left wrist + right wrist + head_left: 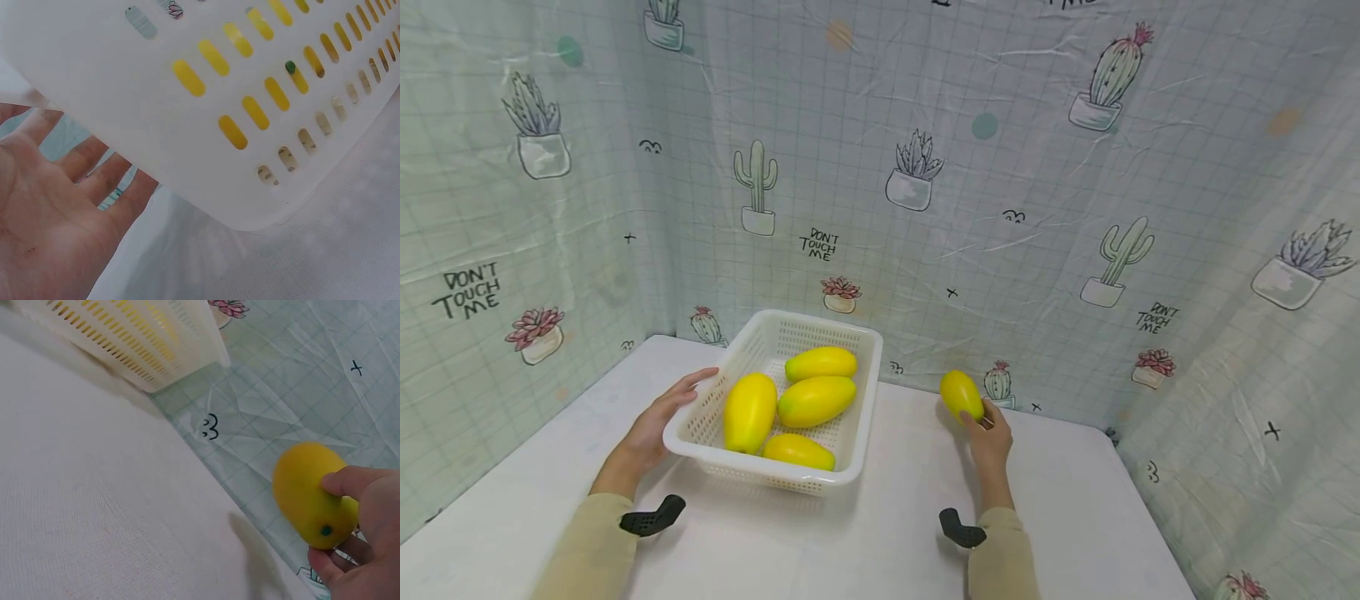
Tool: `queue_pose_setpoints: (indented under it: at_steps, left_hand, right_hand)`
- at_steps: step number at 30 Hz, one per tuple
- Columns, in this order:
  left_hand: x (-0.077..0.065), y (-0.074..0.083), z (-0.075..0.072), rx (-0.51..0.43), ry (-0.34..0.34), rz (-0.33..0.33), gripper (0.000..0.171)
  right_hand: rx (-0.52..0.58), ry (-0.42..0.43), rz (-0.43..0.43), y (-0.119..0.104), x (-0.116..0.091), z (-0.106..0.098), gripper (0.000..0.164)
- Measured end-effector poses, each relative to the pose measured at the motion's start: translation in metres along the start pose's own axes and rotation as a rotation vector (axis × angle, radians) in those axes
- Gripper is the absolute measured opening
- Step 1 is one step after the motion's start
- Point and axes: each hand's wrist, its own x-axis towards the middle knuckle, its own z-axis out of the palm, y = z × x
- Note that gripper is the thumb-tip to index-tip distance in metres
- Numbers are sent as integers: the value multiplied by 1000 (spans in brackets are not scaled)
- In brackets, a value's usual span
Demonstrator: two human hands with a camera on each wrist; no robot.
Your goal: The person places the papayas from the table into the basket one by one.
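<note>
A yellow mango with a green stem end is gripped by my right hand, thumb on one side and fingers around the other. In the right wrist view this mango is held above the tabletop, its shadow falling below. At the left, my left hand lies along the outer left side of a white plastic basket. Its fingers are extended, reaching behind the basket wall in the left wrist view. Several more mangoes lie inside the basket.
A white cloth-covered table bears the basket. Behind and at both sides hangs a curtain printed with cacti and lettering, close to the table's back edge. A black wrist mount sits on each sleeve.
</note>
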Motion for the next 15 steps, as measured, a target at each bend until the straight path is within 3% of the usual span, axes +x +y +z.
queue_pose_setpoints:
  at_steps: [15]
  left_hand:
    - [0, -3, -2, 1, -7, 5, 48]
  right_hand:
    - [28, 32, -29, -11, -9, -4, 55]
